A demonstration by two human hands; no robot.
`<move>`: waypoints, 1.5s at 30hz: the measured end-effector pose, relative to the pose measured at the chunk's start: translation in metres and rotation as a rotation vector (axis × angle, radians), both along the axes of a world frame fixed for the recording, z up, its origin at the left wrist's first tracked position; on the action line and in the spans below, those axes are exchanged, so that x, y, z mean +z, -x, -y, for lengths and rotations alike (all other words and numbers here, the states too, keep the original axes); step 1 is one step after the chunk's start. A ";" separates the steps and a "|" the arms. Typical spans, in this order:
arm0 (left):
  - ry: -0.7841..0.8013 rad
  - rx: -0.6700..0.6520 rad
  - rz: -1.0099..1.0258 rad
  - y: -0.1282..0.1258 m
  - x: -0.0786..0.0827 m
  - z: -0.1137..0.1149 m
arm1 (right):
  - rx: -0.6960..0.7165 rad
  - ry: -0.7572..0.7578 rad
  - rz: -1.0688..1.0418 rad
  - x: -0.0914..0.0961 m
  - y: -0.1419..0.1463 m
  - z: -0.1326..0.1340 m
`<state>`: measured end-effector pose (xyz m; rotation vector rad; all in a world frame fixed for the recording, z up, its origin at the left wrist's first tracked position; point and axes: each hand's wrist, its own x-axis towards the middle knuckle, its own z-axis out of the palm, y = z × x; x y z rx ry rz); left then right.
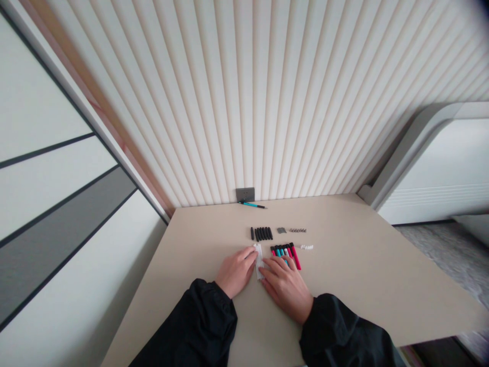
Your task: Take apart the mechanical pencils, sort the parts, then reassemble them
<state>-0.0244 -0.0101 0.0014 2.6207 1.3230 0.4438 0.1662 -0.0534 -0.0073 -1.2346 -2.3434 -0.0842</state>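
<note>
We have a small bundle of thin white rods standing lengthwise between our fingertips, flat on the beige table. Our left hand keeps its fingers narrow and curled, tips at the rods' left edge; whether they pinch one, we cannot tell. Our right hand has its fingers slightly spread, tips touching the rods' right side. Just beyond those right fingers, partly covered by them, lies a row of coloured barrels with black ends. Ahead of our left fingertips we see black tubes in a row; farther ahead and right of them, small grey pieces and springs. White bits lie beyond the right fingers, right of the barrels.
</note>
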 end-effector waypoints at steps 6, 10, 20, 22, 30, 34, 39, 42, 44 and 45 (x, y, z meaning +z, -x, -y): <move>-0.007 -0.002 -0.012 0.000 0.001 0.000 | -0.007 0.033 -0.007 0.001 0.001 0.001; 0.000 -0.002 -0.027 -0.001 0.002 0.001 | -0.009 0.051 0.001 0.003 0.001 0.001; 0.039 -0.003 -0.023 0.000 0.004 0.001 | -0.033 0.006 0.020 0.001 0.001 0.000; 0.037 -0.003 -0.029 0.000 0.004 0.001 | -0.031 0.014 0.012 0.000 0.001 0.000; 0.030 0.002 -0.042 0.000 0.004 0.001 | -0.017 0.039 -0.010 0.002 0.000 0.001; 0.040 -0.001 -0.045 0.001 0.004 0.000 | -0.021 0.053 -0.019 0.004 0.000 0.002; 0.038 -0.002 -0.040 0.001 0.004 0.000 | -0.031 0.060 -0.013 0.002 0.000 0.002; 0.051 -0.002 -0.036 0.001 0.004 0.001 | -0.033 0.060 -0.012 0.000 0.000 0.001; 0.064 -0.003 -0.035 0.001 0.004 0.001 | -0.034 0.063 -0.012 -0.001 0.000 0.001; 0.067 -0.002 -0.032 0.001 0.004 0.001 | -0.035 0.065 -0.012 -0.001 0.000 0.001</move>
